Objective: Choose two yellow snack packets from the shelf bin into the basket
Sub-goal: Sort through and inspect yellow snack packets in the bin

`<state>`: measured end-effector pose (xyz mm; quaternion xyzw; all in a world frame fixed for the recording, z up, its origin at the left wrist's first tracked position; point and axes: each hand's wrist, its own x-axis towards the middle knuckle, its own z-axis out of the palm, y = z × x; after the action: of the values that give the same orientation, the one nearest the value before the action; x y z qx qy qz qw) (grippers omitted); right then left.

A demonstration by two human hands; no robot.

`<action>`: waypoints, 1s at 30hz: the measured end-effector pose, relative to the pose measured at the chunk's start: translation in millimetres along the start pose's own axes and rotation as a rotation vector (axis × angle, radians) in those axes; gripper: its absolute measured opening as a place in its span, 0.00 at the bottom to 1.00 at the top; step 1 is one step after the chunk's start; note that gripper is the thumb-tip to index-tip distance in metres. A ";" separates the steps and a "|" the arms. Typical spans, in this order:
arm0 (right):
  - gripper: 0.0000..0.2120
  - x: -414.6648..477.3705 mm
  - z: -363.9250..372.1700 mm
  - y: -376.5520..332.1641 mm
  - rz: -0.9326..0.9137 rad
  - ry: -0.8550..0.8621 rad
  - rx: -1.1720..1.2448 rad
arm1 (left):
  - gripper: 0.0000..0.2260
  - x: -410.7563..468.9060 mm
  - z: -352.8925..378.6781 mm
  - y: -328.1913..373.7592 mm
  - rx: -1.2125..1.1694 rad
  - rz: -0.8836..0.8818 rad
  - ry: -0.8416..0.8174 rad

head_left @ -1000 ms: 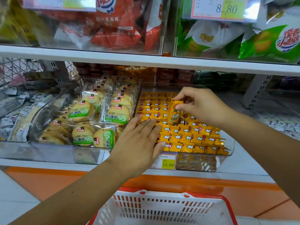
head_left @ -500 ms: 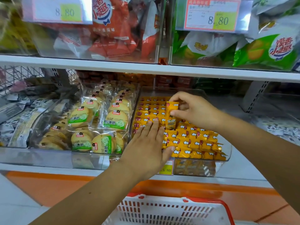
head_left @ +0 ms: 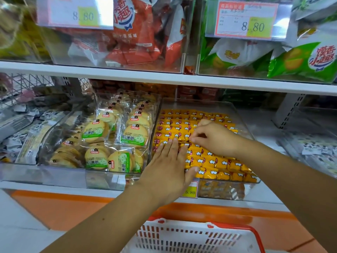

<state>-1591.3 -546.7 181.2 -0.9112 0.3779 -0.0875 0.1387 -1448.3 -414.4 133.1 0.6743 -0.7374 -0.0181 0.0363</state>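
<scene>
Rows of small yellow snack packets (head_left: 211, 162) fill a clear shelf bin (head_left: 237, 110) on the lower shelf. My left hand (head_left: 169, 165) lies flat on the packets at the bin's front left, fingers straight. My right hand (head_left: 215, 137) is lowered onto the middle rows, its curled fingertips pinching a yellow packet that is mostly hidden under them. The white basket with a red rim (head_left: 235, 225) sits below the shelf at the bottom of the view, and I see nothing inside the part that shows.
A clear bin of round biscuits in green-labelled packs (head_left: 116, 141) stands left of the yellow bin. The upper shelf (head_left: 164, 79) overhangs with bins of red and green snack bags. A price tag (head_left: 190, 190) hangs on the bin's front.
My right hand, which held a yellow packet raised upright, has come down onto the rows; the packet no longer stands up. My left hand stays flat on the packets.
</scene>
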 end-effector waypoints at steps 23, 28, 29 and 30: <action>0.08 -107.8 -10.4 -35.5 0.114 0.507 0.907 | 0.16 -27.0 -18.7 -7.4 -1.007 -0.057 0.360; 0.15 -126.4 -1.6 -40.0 0.194 0.362 1.297 | 0.12 -47.5 -29.4 -0.7 -1.530 -0.130 0.307; 0.10 -128.9 3.6 -39.4 0.204 0.324 1.334 | 0.13 -50.0 -27.3 0.5 -1.556 -0.137 0.307; 0.03 -131.1 6.7 -41.0 0.217 0.296 1.356 | 0.14 -51.9 -26.3 1.1 -1.576 -0.141 0.304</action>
<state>-1654.0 -424.3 180.8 -0.5592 0.3436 -0.4127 0.6315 -1442.8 -362.0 157.9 0.4906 -0.4506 -0.4433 0.5998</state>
